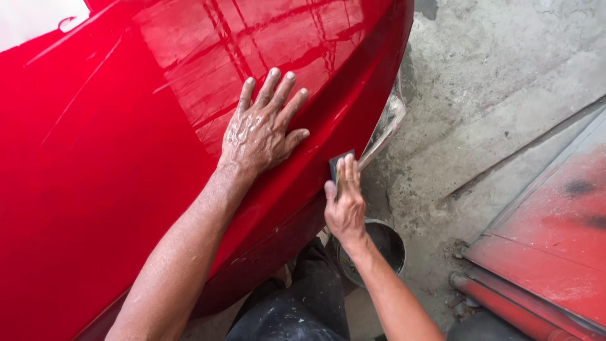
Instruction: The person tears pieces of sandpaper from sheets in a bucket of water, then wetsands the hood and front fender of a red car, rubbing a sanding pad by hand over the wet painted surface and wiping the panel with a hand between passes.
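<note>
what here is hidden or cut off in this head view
- Small dark sanding block: mostly covered by the right hand.
- Round dark bucket: near side hidden by the right forearm; contents unclear.
- Glossy red car body panel: cut off at the left and top edges.
- Left hand: palm unseen, flat on the panel.

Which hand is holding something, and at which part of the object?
The right hand presses a small dark sanding block against the red car panel, fingers on its back. The left hand holds nothing.

Rough grey concrete floor [492, 69], dust-stained, red-painted metal panel [555, 240] lying at right, daylight reflections, dark round bucket [385, 243] on floor
</note>
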